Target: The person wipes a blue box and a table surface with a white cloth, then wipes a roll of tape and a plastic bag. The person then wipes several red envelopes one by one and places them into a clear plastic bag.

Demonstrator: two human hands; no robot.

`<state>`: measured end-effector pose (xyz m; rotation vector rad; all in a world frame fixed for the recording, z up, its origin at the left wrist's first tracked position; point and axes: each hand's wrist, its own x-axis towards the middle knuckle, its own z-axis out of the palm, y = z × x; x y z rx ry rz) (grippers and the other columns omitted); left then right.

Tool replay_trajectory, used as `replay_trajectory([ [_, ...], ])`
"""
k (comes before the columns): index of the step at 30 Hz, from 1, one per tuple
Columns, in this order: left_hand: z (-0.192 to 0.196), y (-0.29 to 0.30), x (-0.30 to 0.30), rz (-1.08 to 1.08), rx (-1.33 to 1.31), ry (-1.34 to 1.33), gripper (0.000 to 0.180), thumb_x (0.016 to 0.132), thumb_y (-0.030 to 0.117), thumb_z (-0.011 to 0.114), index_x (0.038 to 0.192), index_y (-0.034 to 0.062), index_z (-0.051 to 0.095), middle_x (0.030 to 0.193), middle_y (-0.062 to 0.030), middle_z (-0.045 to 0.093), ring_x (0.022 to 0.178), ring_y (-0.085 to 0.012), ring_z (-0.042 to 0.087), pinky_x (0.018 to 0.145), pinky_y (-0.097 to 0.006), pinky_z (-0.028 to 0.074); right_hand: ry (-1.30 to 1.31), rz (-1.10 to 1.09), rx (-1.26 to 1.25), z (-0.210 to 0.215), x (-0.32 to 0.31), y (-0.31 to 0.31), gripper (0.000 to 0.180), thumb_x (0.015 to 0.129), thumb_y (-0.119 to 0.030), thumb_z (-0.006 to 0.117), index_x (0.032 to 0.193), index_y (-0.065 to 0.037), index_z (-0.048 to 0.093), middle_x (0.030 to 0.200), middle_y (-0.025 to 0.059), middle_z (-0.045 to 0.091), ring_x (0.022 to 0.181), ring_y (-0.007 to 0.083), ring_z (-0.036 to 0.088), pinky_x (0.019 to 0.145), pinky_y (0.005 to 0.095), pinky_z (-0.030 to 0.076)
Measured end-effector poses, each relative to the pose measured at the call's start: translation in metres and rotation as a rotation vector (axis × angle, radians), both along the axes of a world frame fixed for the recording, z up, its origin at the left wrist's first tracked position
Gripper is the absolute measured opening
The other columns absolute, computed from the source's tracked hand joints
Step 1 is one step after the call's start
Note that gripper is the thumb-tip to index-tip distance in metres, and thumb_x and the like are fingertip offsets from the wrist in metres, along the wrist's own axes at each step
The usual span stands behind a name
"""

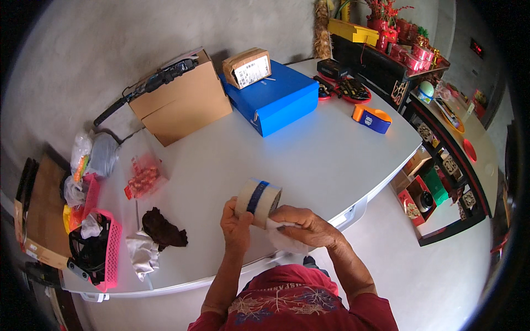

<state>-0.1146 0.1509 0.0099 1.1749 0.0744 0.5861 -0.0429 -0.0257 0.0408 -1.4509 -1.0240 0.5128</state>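
A wide roll of packing tape (265,199), pale with a blue band round its middle, is held up over the table's near edge. My left hand (237,229) grips its left side, thumb against the outer face. Close to the roll's lower right, my right hand (309,225) has its fingers closed on a thin, see-through film (284,238) that hangs below the roll. Whether this film is tape or a wrapper, I cannot tell. The fingertips of my right hand are partly hidden.
On the grey table (204,176) stand a brown carton (185,105) and a blue box (276,99) with a small parcel (247,67) on top. At left are a pink basket (113,251), dark cloth (163,229) and red-wrapped packets (144,179). A purple-orange strap (372,118) lies far right.
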Motion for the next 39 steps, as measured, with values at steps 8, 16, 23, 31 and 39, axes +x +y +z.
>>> replay_trajectory([
  [8, -0.017, 0.011, 0.0, -0.151, -0.23, -0.029, 0.025, 0.087, 0.006, 0.057, 0.11, 0.0021, 0.05, 0.112, -0.006, 0.053, 0.105, -0.0147, 0.052, 0.095, -0.032, 0.04, -0.661, -0.626, -0.066, 0.003, -0.017, 0.024, 0.039, 0.075, 0.004, 0.06, 0.112, -0.007, 0.061, 0.112, 0.0176, 0.052, 0.095, 0.0298, 0.059, 0.068, 0.0369, 0.056],
  [16, -0.01, 0.006, -0.001, -0.088, -0.046, -0.077, 0.024, 0.084, 0.006, 0.062, 0.106, 0.0029, 0.054, 0.107, -0.0047, 0.056, 0.099, -0.0138, 0.054, 0.089, -0.029, 0.045, -0.543, -0.414, -0.164, -0.003, -0.019, 0.001, 0.033, 0.074, -0.001, 0.061, 0.107, -0.005, 0.063, 0.093, 0.0153, 0.057, 0.084, 0.0289, 0.061, 0.068, 0.0382, 0.055],
  [23, -0.009, -0.013, -0.008, -0.005, 0.383, 0.143, 0.024, 0.083, 0.007, 0.063, 0.104, 0.0011, 0.055, 0.099, -0.0048, 0.06, 0.089, -0.014, 0.056, 0.081, -0.03, 0.047, -0.933, -0.715, 0.101, 0.017, -0.025, 0.023, 0.044, 0.063, 0.003, 0.064, 0.106, -0.008, 0.063, 0.11, 0.0113, 0.054, 0.097, 0.0306, 0.054, 0.078, 0.0398, 0.047],
  [31, -0.011, 0.001, -0.017, -0.246, 0.859, -0.081, 0.05, 0.072, 0.004, 0.075, 0.117, -0.0013, 0.054, 0.109, -0.0146, 0.058, 0.095, -0.0204, 0.056, 0.081, -0.033, 0.047, -0.345, -0.429, 0.14, 0.013, 0.024, 0.024, 0.022, 0.085, -0.015, 0.056, 0.104, -0.006, 0.063, 0.091, 0.0142, 0.062, 0.077, 0.0287, 0.061, 0.073, 0.0343, 0.05],
  [39, -0.002, 0.003, -0.021, -0.463, 0.113, -0.192, 0.031, 0.076, 0.006, 0.07, 0.104, 0.0012, 0.057, 0.118, -0.0152, 0.054, 0.111, -0.027, 0.05, 0.091, -0.038, 0.041, -0.208, -0.288, -0.08, -0.023, 0.049, 0.016, 0.036, 0.091, -0.033, 0.053, 0.109, -0.003, 0.061, 0.112, 0.0113, 0.06, 0.096, 0.0215, 0.06, 0.08, 0.0351, 0.051],
])
